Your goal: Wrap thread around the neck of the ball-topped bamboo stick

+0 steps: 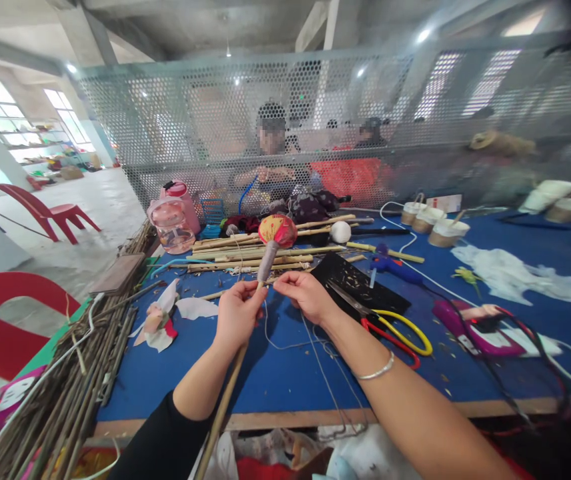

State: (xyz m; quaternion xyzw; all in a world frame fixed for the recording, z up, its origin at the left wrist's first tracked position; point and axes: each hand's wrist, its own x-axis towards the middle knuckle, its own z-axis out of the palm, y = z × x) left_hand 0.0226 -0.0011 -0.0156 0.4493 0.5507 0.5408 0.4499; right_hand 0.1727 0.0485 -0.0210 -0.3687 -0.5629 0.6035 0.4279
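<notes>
My left hand (pixel 238 313) is closed around a thin wooden stick (pixel 223 413), just below its wrapped upper part. At the stick's far end sits a round head (pixel 278 230) covered in red and yellow patterned cloth. Grey cord wrapping (pixel 267 261) covers the neck beneath that head. Close beside the stick, my right hand (pixel 308 293) pinches thin grey cord (pixel 314 350), which hangs in loose strands over the table's front edge. The pinch point itself is partly hidden by the fingers. Scissors (pixel 405 330) with red and yellow handles lie right of my right wrist.
A blue table (pixel 285 387) bears bamboo sticks (pixel 250 255), a white ball (pixel 340 232), a glue gun (pixel 390 263) and cups (pixel 448 233). Long twigs (pixel 85 347) line the left edge. A perforated metal screen (pixel 205 127) stands behind; a person (pixel 270 140) sits beyond it.
</notes>
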